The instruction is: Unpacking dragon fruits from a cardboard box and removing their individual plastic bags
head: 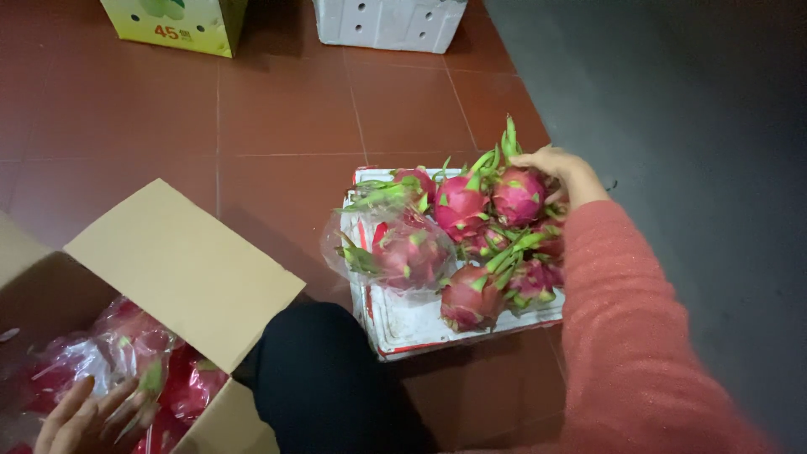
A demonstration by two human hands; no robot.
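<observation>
Floor of square red-brown tiles with pale grout lines, meeting a dark grey floor strip along the right side. At the top edge stand a yellow-green carton and a white foam box, both cut off by the frame so that only their lower parts show.

Centre: a white foam tray with red edging rests on the tiles and carries a heap of pink dragon fruits with green-tipped scales. One bagged fruit at the tray's left side lies inside a clear plastic bag. The right hand, reaching from a coral-pink sleeve, lies curled over the top dragon fruit at the far right of the heap, fingers touching it; whether it grips the fruit cannot be told, as the fingertips are hidden behind the fruit.

Lower left: an open cardboard box, one flap raised, holds fruits wrapped in glossy plastic. The left hand, fingers spread wide, rests flat on these wrapped fruits; it is partly cut off by the bottom edge and blurred. A dark trouser knee fills the space between box and tray. The box's interior is dim, and the number of fruits in it is not discernible.
</observation>
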